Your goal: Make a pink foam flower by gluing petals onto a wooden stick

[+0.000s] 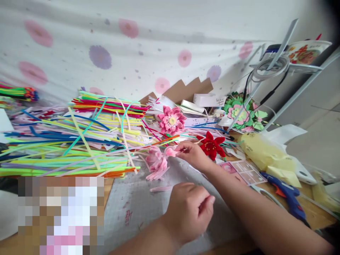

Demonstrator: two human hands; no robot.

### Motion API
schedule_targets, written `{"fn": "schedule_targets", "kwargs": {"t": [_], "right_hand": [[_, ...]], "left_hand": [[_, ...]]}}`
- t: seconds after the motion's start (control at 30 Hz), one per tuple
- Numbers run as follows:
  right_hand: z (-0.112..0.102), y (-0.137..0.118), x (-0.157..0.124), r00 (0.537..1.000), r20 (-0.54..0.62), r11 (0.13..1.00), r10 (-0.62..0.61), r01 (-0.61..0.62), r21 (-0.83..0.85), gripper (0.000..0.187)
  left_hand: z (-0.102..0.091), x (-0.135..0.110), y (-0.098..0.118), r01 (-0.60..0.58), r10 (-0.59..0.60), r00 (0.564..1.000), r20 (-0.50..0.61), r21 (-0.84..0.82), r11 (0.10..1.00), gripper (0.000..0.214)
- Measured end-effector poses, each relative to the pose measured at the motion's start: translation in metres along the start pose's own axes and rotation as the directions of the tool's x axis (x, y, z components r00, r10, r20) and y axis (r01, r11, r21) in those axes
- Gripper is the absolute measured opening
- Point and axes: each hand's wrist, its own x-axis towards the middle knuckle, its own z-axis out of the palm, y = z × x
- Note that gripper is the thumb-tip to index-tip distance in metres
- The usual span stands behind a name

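1. Pink fluffy bit: was pinched at its right end, up by the far part of the gray mat.
2. Right hand: had thumb and finger together, clamped on the pink fluffy bit. Pointed to the left.
3. Left hand: was curled up like a fist, low over the mat, nearer to the body. Could not tell if anything was tucked inside.
4. Pale pink petals: lay in a bunch, just left of the pink fluffy bit.
5. Pink strip: lay on the mat, right by the left hand.
6. Big pink flower: sat behind the right hand.
7. Red flower: sat near the right hand, on its right side.
8. Fuzzy sticks: lay in a big pile on the left, in lots of colors.
9. Blue glue gun: lay on the right, near the yellow bag.
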Motion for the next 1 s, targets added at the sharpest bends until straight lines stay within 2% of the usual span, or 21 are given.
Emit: {"fn": "schedule_targets", "kwargs": {"t": [0.13, 0.27, 0.4, 0.5, 0.57, 0.7, 0.8, 0.87, 0.93, 0.97, 1.0], "right_hand": [[0.022, 0.003, 0.013, 1.000, 0.008, 0.999, -0.021, 0.021, -0.047, 0.010], [0.025, 0.014, 0.019, 0.995, 0.072, 0.995, -0.074, 0.079, -0.066, 0.011], [0.000, 0.018, 0.019, 0.980, 0.166, 0.985, -0.109, 0.129, -0.117, 0.019], [-0.024, 0.010, 0.017, 0.926, 0.354, 0.960, -0.130, 0.207, -0.187, 0.013], [-0.030, 0.006, 0.019, 0.901, 0.413, 0.932, -0.132, 0.254, -0.256, 0.010], [-0.011, 0.009, 0.035, 0.951, 0.277, 0.855, -0.140, 0.257, -0.450, 0.026], [0.007, 0.017, 0.050, 0.972, 0.197, 0.803, -0.128, 0.218, -0.555, 0.020], [0.009, 0.021, 0.054, 0.984, 0.135, 0.784, -0.112, 0.171, -0.597, 0.011], [0.008, 0.023, 0.051, 0.995, 0.026, 0.777, -0.094, 0.090, -0.623, 0.001], [0.007, 0.022, 0.047, 0.996, -0.039, 0.779, -0.086, 0.043, -0.625, 0.008], [0.009, 0.022, 0.043, 0.992, -0.102, 0.784, -0.079, -0.001, -0.621, 0.015]], "left_hand": [[0.002, 0.000, 0.000, -0.023, 0.022, 0.999, -0.026, -0.026, 0.999, 0.021], [-0.001, 0.000, 0.000, -0.012, 0.010, 0.998, -0.056, -0.039, 0.999, 0.022], [-0.003, -0.001, 0.001, -0.029, 0.023, 0.994, -0.109, -0.050, 0.998, 0.022], [-0.003, -0.001, 0.004, -0.003, -0.013, 0.984, -0.179, -0.089, 0.996, 0.022], [-0.002, 0.000, 0.006, -0.007, -0.018, 0.978, -0.206, -0.122, 0.993, 0.022], [0.000, -0.001, 0.008, -0.043, 0.020, 0.981, -0.191, -0.120, 0.992, 0.021], [-0.003, -0.002, 0.010, -0.023, 0.001, 0.974, -0.227, -0.095, 0.995, 0.022], [-0.009, -0.002, 0.010, -0.014, -0.010, 0.956, -0.292, -0.083, 0.996, 0.019], [-0.019, 0.001, 0.006, -0.001, -0.038, 0.915, -0.402, -0.094, 0.996, 0.012], [-0.025, 0.004, 0.002, 0.024, -0.077, 0.874, -0.480, -0.117, 0.993, 0.014], [-0.032, 0.009, -0.005, 0.061, -0.134, 0.812, -0.568, -0.146, 0.987, 0.019]]}}
